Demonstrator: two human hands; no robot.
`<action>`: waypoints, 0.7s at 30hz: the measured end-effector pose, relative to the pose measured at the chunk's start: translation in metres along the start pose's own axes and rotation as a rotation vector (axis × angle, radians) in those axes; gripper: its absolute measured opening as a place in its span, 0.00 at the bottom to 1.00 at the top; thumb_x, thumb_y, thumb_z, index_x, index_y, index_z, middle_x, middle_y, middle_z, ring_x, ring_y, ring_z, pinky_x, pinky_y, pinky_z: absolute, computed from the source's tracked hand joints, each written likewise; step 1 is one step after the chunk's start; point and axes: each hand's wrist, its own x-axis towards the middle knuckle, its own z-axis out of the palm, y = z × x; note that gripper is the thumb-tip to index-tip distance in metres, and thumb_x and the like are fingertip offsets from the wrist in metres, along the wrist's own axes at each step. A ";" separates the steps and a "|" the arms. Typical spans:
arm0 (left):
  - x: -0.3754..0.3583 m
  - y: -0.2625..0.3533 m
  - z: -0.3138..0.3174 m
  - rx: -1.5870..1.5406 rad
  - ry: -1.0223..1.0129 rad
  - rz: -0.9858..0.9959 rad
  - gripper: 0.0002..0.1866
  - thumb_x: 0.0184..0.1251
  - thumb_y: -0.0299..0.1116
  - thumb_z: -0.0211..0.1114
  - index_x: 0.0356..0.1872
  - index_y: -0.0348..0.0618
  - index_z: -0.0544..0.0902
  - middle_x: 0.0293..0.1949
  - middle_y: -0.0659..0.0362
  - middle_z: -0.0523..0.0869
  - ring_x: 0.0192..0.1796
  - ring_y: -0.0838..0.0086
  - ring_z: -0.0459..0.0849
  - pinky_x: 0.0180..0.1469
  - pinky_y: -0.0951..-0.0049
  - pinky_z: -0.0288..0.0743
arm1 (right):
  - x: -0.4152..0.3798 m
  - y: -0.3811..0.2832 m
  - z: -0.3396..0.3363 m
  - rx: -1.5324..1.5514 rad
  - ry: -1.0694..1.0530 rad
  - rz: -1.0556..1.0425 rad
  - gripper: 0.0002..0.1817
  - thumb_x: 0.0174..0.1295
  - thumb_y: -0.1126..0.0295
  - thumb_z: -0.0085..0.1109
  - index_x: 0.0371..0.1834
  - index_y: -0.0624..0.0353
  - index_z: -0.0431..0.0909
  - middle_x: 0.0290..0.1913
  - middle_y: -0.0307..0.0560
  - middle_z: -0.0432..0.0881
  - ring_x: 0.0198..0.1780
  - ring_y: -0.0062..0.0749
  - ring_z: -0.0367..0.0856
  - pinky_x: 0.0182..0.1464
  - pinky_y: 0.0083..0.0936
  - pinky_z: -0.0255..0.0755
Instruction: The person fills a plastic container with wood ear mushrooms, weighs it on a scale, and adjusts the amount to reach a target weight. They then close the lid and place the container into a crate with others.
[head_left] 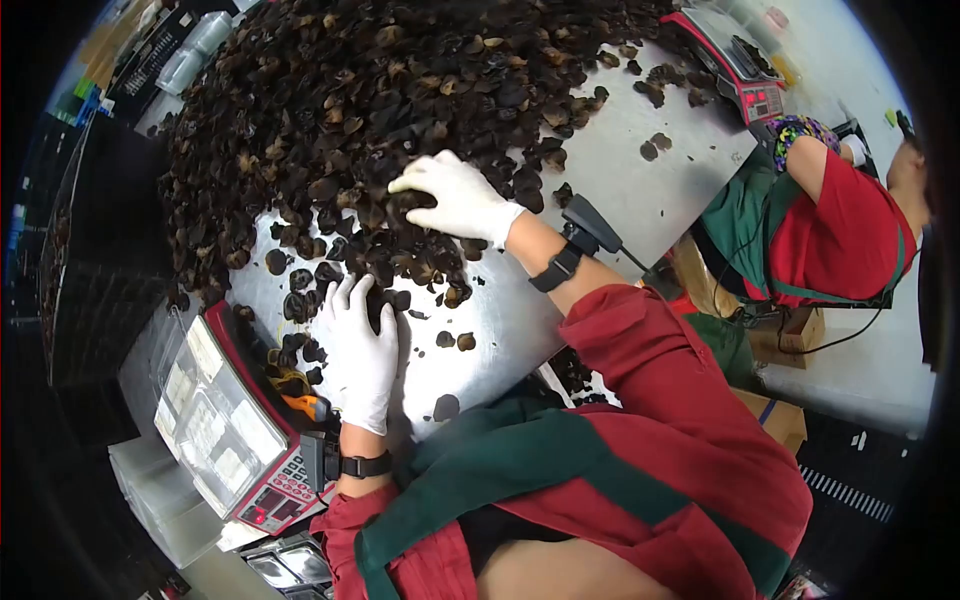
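A big heap of dark brown, curled dried pieces, resembling black fungus, covers the far part of the metal table. My right hand, in a white glove, reaches over the heap's near edge, its thumb and fingers apart and curved around some pieces. Nearer to me, my left hand, also gloved in white, rests by a few loose pieces, with its thumb spread from the fingers. The fingertips of both hands partly hide the pieces under them; neither hand shows a firm grip.
A red weighing scale with clear plastic trays on it stands at left. Beside it lies an orange-handled tool. A second scale and a co-worker in red and green are at right. A black crate stands far left.
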 end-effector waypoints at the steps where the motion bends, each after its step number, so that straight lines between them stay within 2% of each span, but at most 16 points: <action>1: -0.003 0.003 -0.003 0.005 -0.001 -0.014 0.22 0.61 0.24 0.67 0.58 0.41 0.79 0.62 0.46 0.77 0.69 0.48 0.70 0.73 0.52 0.62 | -0.006 -0.003 0.004 0.032 0.003 -0.049 0.23 0.58 0.58 0.65 0.58 0.42 0.82 0.59 0.40 0.80 0.63 0.44 0.72 0.65 0.42 0.70; 4: -0.017 0.011 -0.014 -0.217 -0.013 -0.004 0.15 0.58 0.18 0.65 0.47 0.39 0.81 0.59 0.46 0.78 0.66 0.49 0.73 0.70 0.54 0.66 | -0.032 -0.022 0.018 0.030 0.032 -0.182 0.24 0.57 0.57 0.65 0.59 0.43 0.81 0.60 0.39 0.79 0.65 0.43 0.72 0.67 0.46 0.66; 7: -0.041 0.016 -0.021 -0.125 -0.036 0.036 0.14 0.60 0.23 0.66 0.48 0.42 0.83 0.57 0.47 0.79 0.63 0.48 0.76 0.66 0.53 0.70 | -0.067 -0.041 0.032 -0.072 -0.050 -0.397 0.25 0.56 0.54 0.67 0.59 0.41 0.80 0.63 0.39 0.78 0.70 0.42 0.68 0.72 0.50 0.59; 10: -0.056 0.016 -0.032 -0.121 -0.050 -0.007 0.14 0.60 0.22 0.66 0.48 0.43 0.83 0.57 0.47 0.79 0.62 0.49 0.76 0.64 0.53 0.72 | -0.063 -0.040 0.024 -0.081 -0.068 -0.462 0.23 0.54 0.51 0.68 0.55 0.41 0.83 0.64 0.40 0.77 0.70 0.42 0.68 0.73 0.50 0.58; 11: -0.059 0.014 -0.034 -0.135 -0.046 -0.029 0.14 0.60 0.22 0.66 0.48 0.42 0.83 0.57 0.46 0.79 0.62 0.49 0.76 0.64 0.53 0.72 | -0.050 -0.033 0.018 0.044 -0.048 -0.403 0.22 0.55 0.52 0.67 0.53 0.43 0.84 0.65 0.42 0.77 0.68 0.45 0.71 0.71 0.50 0.61; 13: -0.057 0.011 -0.037 -0.225 -0.018 -0.129 0.15 0.60 0.21 0.66 0.50 0.40 0.82 0.57 0.46 0.79 0.62 0.49 0.76 0.64 0.54 0.71 | -0.019 -0.025 -0.010 0.066 0.069 -0.283 0.23 0.54 0.53 0.67 0.54 0.45 0.83 0.66 0.44 0.76 0.66 0.48 0.72 0.68 0.51 0.65; 15: -0.054 0.005 -0.035 -0.095 0.013 -0.155 0.25 0.58 0.19 0.66 0.60 0.39 0.77 0.62 0.45 0.75 0.65 0.50 0.75 0.68 0.58 0.69 | 0.012 0.001 -0.011 -0.097 0.263 -0.166 0.27 0.53 0.52 0.67 0.58 0.44 0.81 0.68 0.47 0.74 0.68 0.51 0.69 0.67 0.53 0.66; 17: -0.041 0.004 -0.034 -0.085 0.028 -0.160 0.30 0.58 0.20 0.67 0.66 0.39 0.73 0.66 0.43 0.72 0.69 0.49 0.72 0.71 0.57 0.65 | 0.040 0.016 0.004 -0.181 0.259 -0.052 0.32 0.52 0.48 0.66 0.63 0.39 0.78 0.71 0.50 0.70 0.71 0.53 0.66 0.69 0.52 0.65; 18: -0.035 0.006 -0.032 -0.089 0.029 -0.163 0.30 0.58 0.20 0.67 0.66 0.39 0.73 0.66 0.43 0.72 0.69 0.49 0.72 0.71 0.57 0.65 | 0.047 0.003 0.009 -0.225 0.152 -0.043 0.36 0.51 0.45 0.66 0.67 0.35 0.75 0.74 0.50 0.66 0.74 0.55 0.62 0.70 0.52 0.63; 19: -0.028 0.007 -0.031 -0.083 0.011 -0.142 0.32 0.58 0.21 0.67 0.67 0.39 0.72 0.68 0.42 0.70 0.71 0.49 0.69 0.73 0.56 0.63 | 0.046 -0.014 0.020 -0.325 0.133 -0.065 0.33 0.51 0.45 0.66 0.64 0.35 0.78 0.73 0.48 0.67 0.71 0.53 0.66 0.69 0.52 0.64; 21: -0.024 0.010 -0.027 -0.081 -0.003 -0.119 0.34 0.58 0.23 0.68 0.68 0.38 0.70 0.70 0.42 0.68 0.72 0.48 0.67 0.74 0.55 0.61 | 0.039 -0.049 0.021 -0.212 -0.105 -0.130 0.29 0.53 0.49 0.68 0.60 0.41 0.81 0.71 0.48 0.70 0.64 0.55 0.72 0.67 0.47 0.69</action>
